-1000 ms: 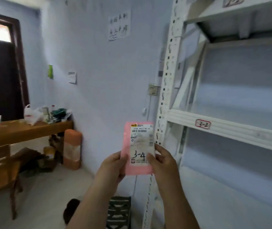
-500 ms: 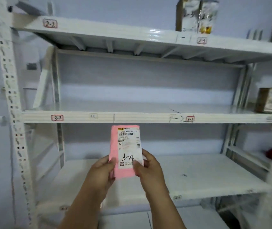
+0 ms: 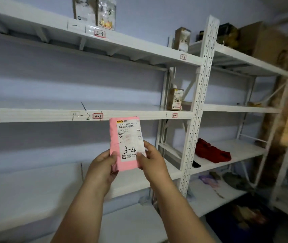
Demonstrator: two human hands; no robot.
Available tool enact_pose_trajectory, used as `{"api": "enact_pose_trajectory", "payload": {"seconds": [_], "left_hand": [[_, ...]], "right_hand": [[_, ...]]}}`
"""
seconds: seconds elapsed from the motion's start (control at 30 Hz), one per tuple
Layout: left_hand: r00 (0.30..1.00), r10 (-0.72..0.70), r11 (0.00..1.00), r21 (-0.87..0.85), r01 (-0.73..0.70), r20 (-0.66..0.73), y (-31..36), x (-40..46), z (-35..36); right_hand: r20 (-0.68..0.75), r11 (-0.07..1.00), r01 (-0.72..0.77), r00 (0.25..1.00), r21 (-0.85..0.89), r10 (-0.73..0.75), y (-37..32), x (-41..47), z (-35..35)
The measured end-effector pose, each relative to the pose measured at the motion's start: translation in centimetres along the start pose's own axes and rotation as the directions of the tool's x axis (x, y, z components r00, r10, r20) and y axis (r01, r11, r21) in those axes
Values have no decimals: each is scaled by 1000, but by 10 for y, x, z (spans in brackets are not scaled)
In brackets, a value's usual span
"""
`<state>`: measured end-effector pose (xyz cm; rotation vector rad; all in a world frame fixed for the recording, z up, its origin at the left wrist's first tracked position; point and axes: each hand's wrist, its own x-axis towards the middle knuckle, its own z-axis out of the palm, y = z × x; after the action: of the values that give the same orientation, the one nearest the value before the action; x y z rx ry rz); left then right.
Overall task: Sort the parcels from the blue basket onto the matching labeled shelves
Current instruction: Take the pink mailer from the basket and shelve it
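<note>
I hold a flat pink parcel (image 3: 116, 142) upright in front of me, its white label handwritten "3-4". My left hand (image 3: 103, 165) grips its lower left edge and my right hand (image 3: 150, 160) pinches its lower right corner. Behind it runs a white shelf (image 3: 34, 115) with a red-framed tag "3-3" (image 3: 97, 116) just above the parcel and a tag "3-4" (image 3: 174, 115) further right. A brown box (image 3: 175, 99) marked 3-4 stands on that right section. The blue basket is not in view.
The upper shelf carries a tag "2-3" (image 3: 99, 33) under two parcels (image 3: 94, 11), and a box (image 3: 181, 39) marked 2-4 further right. A perforated white post (image 3: 197, 106) divides the racks. A red cloth (image 3: 211, 151) lies on the right rack's lower shelf.
My view has swung right from the wall and rack end, along the shelves to the 3-3 and 3-4 sections. Both hands keep holding the pink parcel the same way.
</note>
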<state>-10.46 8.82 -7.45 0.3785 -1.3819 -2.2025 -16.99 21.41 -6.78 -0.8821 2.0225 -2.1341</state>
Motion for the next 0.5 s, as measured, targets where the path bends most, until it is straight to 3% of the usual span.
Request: {"api": "enact_pose_trajectory", "payload": {"seconds": [0.27, 0.5], "left_hand": [[1000, 24, 999, 26, -23, -9, -33, 24, 97], [997, 76, 995, 59, -75, -27, -63, 79, 155]], "right_hand": [[18, 1000, -3, 1000, 14, 3, 7, 30, -97], [-105, 994, -102, 990, -29, 98, 40, 94, -146]]}}
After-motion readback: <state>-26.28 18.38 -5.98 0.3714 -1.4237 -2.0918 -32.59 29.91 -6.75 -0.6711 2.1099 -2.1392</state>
